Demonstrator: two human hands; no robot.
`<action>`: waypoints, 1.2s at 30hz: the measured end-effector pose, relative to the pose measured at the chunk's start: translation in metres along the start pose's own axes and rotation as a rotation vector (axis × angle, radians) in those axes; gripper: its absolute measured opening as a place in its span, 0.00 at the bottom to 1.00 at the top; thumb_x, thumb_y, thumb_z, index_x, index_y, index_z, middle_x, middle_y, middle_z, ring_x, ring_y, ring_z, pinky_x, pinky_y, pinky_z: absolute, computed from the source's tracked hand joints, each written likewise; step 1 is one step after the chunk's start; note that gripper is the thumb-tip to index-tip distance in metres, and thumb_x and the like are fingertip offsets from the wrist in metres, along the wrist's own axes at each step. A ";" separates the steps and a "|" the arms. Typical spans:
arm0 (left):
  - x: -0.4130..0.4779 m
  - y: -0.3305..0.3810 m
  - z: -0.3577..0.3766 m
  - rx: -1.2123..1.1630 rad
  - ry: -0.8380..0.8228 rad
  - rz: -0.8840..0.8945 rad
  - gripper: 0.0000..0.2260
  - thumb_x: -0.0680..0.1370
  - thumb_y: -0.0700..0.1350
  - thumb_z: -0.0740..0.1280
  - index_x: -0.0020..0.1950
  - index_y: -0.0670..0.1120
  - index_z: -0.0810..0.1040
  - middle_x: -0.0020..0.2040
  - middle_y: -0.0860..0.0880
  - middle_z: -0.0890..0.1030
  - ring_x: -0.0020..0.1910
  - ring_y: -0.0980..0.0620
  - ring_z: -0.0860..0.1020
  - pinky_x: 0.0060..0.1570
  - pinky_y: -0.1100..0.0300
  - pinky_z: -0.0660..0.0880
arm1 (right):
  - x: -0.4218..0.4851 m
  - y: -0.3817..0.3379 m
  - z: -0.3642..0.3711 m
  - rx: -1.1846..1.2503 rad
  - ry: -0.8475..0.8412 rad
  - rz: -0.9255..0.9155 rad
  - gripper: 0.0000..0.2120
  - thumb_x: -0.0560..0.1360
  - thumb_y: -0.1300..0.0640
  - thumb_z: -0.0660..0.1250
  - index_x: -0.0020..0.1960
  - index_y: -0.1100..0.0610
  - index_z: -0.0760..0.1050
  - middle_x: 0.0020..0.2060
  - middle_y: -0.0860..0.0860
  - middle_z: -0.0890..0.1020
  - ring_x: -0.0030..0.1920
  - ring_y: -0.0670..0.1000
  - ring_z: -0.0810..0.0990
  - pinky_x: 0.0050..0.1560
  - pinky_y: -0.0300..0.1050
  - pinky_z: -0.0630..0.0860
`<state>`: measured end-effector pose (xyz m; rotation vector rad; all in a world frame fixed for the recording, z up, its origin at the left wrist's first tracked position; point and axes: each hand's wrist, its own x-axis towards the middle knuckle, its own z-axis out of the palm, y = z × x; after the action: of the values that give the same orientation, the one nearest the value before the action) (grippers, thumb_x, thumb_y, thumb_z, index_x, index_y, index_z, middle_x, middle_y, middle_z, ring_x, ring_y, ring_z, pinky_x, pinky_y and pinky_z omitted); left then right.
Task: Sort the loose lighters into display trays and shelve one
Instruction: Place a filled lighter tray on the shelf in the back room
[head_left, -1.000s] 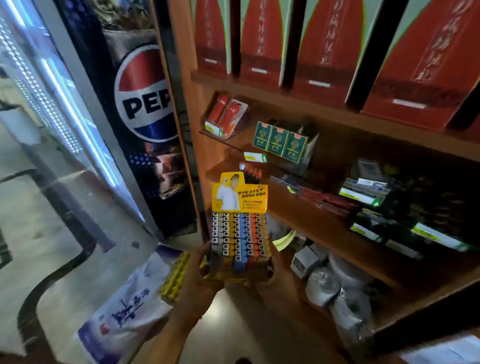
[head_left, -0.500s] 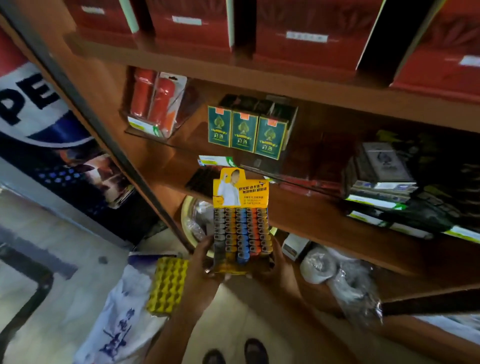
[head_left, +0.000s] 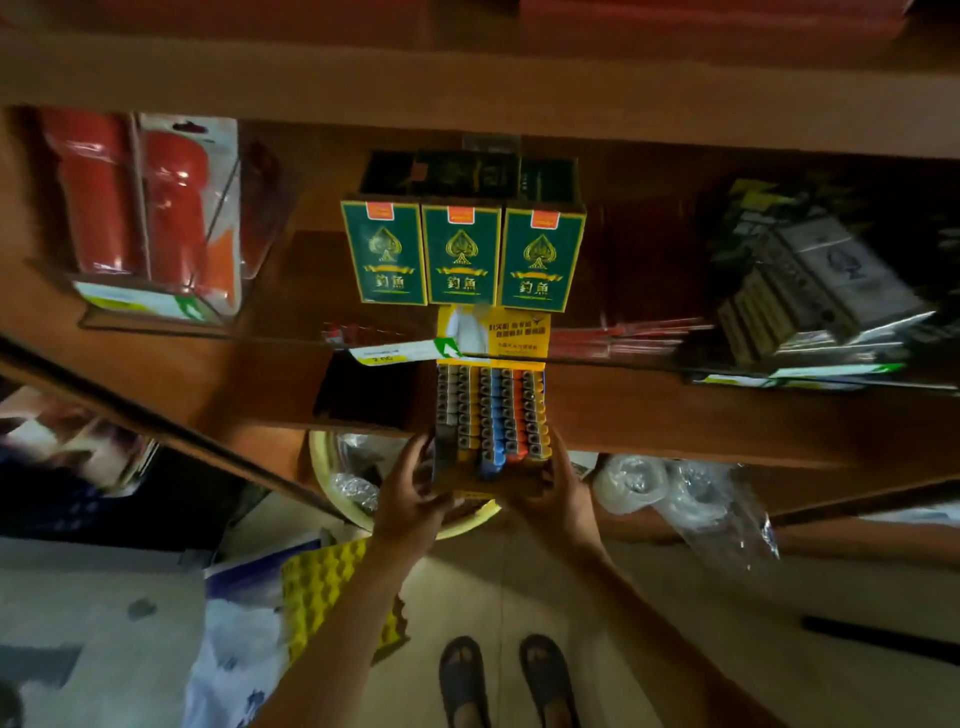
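A yellow display tray packed with rows of grey, yellow, blue and orange lighters stands upright at the front of a brown wooden shelf. Its yellow header card sits just under three green card boxes. My left hand grips the tray's lower left edge. My right hand grips its lower right corner. The tray's bottom edge is hidden between my hands.
Red packaged items sit in a clear holder at upper left. Dark boxed goods lie on the shelf at right. Plastic-wrapped items and a yellow bowl fill the lower shelf. A yellow egg tray and a bag lie on the floor.
The tray has risen and moved forward to the shelf, its header now under the green boxes. My view has tilted down and closed in on the shelf. Both hands keep their hold.
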<state>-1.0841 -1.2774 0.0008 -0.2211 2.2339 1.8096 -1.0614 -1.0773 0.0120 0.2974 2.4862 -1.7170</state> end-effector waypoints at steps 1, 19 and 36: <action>0.008 -0.002 -0.002 0.021 -0.019 0.014 0.38 0.71 0.34 0.78 0.69 0.66 0.67 0.65 0.64 0.75 0.67 0.52 0.77 0.63 0.52 0.78 | 0.005 0.001 0.004 -0.018 0.024 -0.004 0.48 0.69 0.49 0.81 0.79 0.44 0.57 0.56 0.41 0.83 0.53 0.34 0.82 0.55 0.37 0.81; 0.062 0.015 -0.017 0.284 0.064 0.395 0.34 0.75 0.56 0.74 0.78 0.45 0.70 0.68 0.60 0.76 0.67 0.72 0.71 0.62 0.75 0.67 | 0.054 -0.009 0.020 -0.177 0.210 -0.055 0.45 0.70 0.47 0.79 0.80 0.44 0.58 0.49 0.41 0.86 0.44 0.38 0.84 0.41 0.27 0.76; -0.002 0.024 0.013 0.984 -0.183 0.686 0.26 0.76 0.50 0.65 0.74 0.48 0.73 0.71 0.46 0.75 0.68 0.44 0.75 0.60 0.46 0.78 | -0.044 -0.005 -0.053 -0.894 0.365 -0.049 0.33 0.79 0.42 0.63 0.79 0.54 0.59 0.75 0.53 0.69 0.73 0.56 0.69 0.67 0.57 0.73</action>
<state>-1.0879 -1.2593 0.0213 0.9334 2.9171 0.6382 -1.0188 -1.0340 0.0444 0.4722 3.2146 -0.4355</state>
